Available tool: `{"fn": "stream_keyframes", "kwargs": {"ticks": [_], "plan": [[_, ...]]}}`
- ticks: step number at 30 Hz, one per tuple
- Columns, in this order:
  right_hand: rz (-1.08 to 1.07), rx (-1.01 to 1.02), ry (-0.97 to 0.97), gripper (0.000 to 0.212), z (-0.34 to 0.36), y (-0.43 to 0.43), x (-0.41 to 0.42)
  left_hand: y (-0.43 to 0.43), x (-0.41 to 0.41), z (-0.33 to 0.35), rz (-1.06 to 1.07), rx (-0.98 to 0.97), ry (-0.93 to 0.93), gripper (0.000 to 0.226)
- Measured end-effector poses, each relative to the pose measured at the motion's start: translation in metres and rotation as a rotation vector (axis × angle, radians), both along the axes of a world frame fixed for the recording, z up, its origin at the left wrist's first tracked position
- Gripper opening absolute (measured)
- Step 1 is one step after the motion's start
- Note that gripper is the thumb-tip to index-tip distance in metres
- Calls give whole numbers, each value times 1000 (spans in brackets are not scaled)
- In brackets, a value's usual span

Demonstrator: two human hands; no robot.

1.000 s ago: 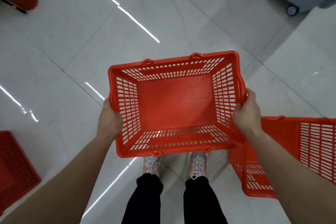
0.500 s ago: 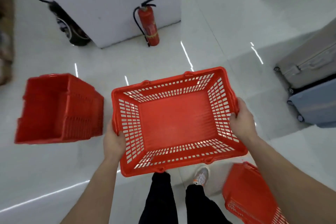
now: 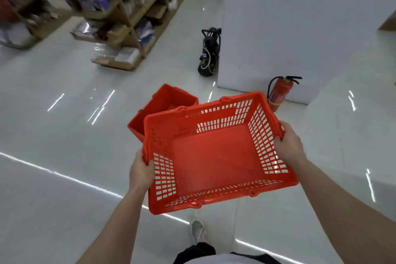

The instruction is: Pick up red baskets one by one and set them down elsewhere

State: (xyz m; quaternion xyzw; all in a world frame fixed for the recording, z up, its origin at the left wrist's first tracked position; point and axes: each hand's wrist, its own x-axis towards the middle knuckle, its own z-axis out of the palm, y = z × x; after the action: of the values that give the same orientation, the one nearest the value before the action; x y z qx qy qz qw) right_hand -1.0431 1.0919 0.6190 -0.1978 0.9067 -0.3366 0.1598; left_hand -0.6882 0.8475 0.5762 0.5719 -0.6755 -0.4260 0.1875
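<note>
Ahead, low: we find a second red basket (image 3: 165,107) on the floor (image 3: 64,146), just beyond the held basket (image 3: 214,156).
Ahead right: a white pillar (image 3: 300,28), with a fire extinguisher (image 3: 278,94) at its foot.
Far left: stocked shelves (image 3: 120,13).
Left and right: we see bare floor beside each hand.

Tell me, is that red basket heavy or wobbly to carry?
Probably light: the basket has nothing in it and its walls are mostly slots. It looks like stiff plastic, since it holds its box shape with the left hand and right hand gripping only its short ends. Held so, it tilts a little but seems unlikely to flop.
</note>
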Motion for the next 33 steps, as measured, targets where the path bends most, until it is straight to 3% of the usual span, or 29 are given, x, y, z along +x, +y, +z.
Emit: {"fn": "stream_keyframes", "kwargs": {"ticks": [7, 13, 26, 33], "plan": [[158, -58, 62, 54, 32, -131, -10, -79, 20, 4, 149, 9, 14, 39], [273, -38, 47, 53, 21, -240, -44, -132, 14, -5, 245, 24, -12, 37], [566, 72, -145, 55, -69, -528, -164, -256, -89, -64, 595, 196, -81, 37], [621, 150, -312, 59, -142, -609, -185, -305, -123, -113, 651, 328, -125, 53]]}}
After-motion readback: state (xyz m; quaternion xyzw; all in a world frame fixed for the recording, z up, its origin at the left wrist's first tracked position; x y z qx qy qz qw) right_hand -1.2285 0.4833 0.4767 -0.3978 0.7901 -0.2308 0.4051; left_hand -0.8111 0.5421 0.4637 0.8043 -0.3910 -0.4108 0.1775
